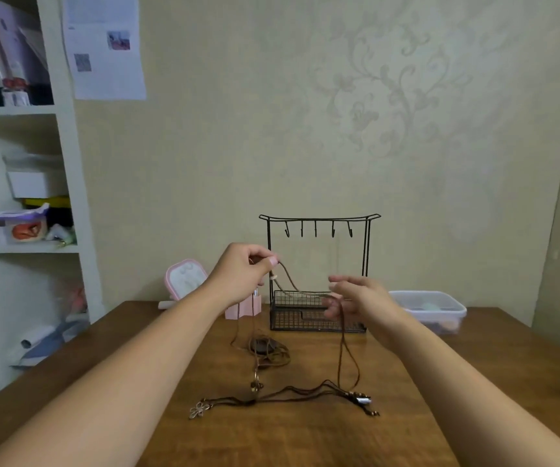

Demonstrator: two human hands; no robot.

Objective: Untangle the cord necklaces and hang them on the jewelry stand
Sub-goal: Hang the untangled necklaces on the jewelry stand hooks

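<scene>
A black wire jewelry stand (319, 219) with several bare hooks and a mesh basket base stands at the back of the wooden table (457, 382). My left hand (243, 276) is raised in front of it, pinching a brown cord necklace (292, 284). That cord sags across to my right hand (352, 296), whose fingers hold it loosely, and its strands hang down to the table. A tangled pile of cords (270, 352) lies below the hands. More cords with a flower pendant (199, 409) and beaded ends (361, 398) lie nearer me.
A pink mirror (186, 276) and a pink holder (238, 310) stand left of the stand. A clear plastic box (430, 306) sits at the right. White shelves (66, 163) with clutter fill the left side.
</scene>
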